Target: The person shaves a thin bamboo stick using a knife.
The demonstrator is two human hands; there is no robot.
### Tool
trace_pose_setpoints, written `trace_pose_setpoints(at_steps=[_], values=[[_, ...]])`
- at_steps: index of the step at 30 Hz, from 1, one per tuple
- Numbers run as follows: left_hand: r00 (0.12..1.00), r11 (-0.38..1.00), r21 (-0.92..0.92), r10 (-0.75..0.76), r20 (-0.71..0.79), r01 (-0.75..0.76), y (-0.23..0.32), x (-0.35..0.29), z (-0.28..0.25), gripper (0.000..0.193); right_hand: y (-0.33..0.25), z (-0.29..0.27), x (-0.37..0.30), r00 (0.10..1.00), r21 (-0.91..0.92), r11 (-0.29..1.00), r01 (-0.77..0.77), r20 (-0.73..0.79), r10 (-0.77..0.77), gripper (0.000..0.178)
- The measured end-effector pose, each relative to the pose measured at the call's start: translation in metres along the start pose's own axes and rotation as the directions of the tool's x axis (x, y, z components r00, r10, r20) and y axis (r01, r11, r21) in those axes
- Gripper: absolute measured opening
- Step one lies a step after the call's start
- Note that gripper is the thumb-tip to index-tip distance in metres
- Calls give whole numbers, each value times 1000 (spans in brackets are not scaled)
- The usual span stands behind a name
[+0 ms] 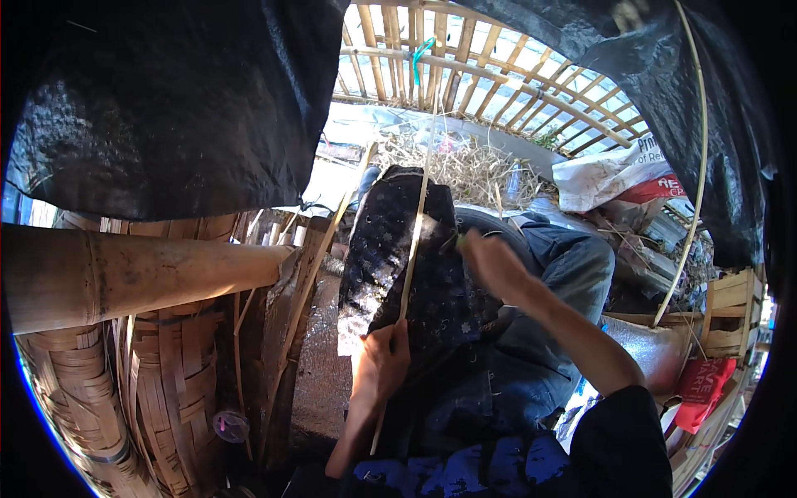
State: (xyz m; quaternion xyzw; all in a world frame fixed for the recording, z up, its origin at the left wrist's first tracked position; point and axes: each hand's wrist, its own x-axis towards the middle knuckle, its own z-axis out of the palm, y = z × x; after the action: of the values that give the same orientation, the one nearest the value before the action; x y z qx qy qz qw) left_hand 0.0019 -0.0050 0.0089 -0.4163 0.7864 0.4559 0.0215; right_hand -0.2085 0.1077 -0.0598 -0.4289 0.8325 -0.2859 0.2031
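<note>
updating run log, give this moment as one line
left hand: holds long thin pale bamboo strip | right hand: blurred, near dark patterned cloth

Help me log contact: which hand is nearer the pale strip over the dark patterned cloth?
Left. The left hand holds the pale strip; the right hand is apart from it, off to its right.

pale tan strip [417, 232], dark pale-flecked cloth [446, 286]

L hand [383, 358] low, fingers [400, 339] curled; R hand [493, 267] farther fwd, approx. fist-like, R elbow [624, 375] bent.
</note>
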Motion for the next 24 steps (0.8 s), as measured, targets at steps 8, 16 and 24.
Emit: trace_pose_setpoints(at_steps=[8,16,24], values=[[1000,999,45,-3,-1,3,-3,-8,-22,32,-43,-17,-17,904,181,930,319,236,-356,19],[989,967,211,139,45,-145,-29,-27,-29,33,38,-12,26,957,-26,999,-39,-290,30,23],[972,970,103,209,104,-220,-26,-36,-35,29,32,-16,8,745,601,465,-650,380,549,25]])
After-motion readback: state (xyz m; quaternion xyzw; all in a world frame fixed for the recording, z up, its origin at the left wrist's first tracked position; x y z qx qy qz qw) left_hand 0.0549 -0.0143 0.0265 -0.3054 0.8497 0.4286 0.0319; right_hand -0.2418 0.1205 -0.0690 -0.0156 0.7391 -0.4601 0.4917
